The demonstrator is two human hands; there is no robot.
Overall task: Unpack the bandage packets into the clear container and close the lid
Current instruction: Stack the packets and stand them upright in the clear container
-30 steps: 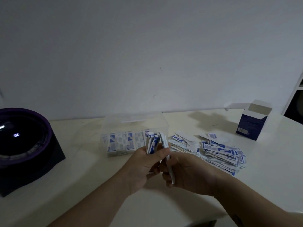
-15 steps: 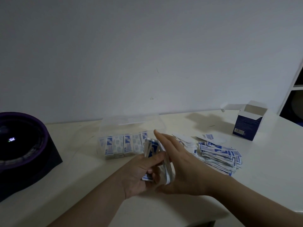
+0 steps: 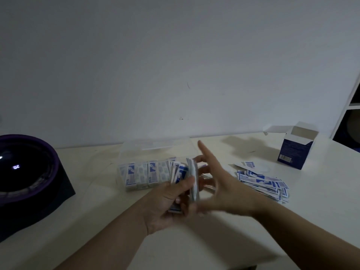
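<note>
My left hand (image 3: 171, 203) grips a fanned stack of blue-and-white bandage packets (image 3: 185, 174) just in front of the clear container (image 3: 155, 149). Inside the container a row of packets (image 3: 144, 174) stands upright along its near wall. My right hand (image 3: 220, 182) is spread open, blurred, its straight fingers lying against the right side of the held stack. A loose pile of packets (image 3: 263, 182) lies on the table to the right of my hands. The container's lid cannot be made out.
The opened blue-and-white cardboard box (image 3: 296, 149) stands at the back right of the white table (image 3: 321, 191). A dark round device with a purple rim (image 3: 25, 172) sits at the left edge. A white shelf unit (image 3: 352, 106) is at the far right.
My right hand let go of a single packet it was pinching and opened flat against the stack. The left hand kept hold of the packets.
</note>
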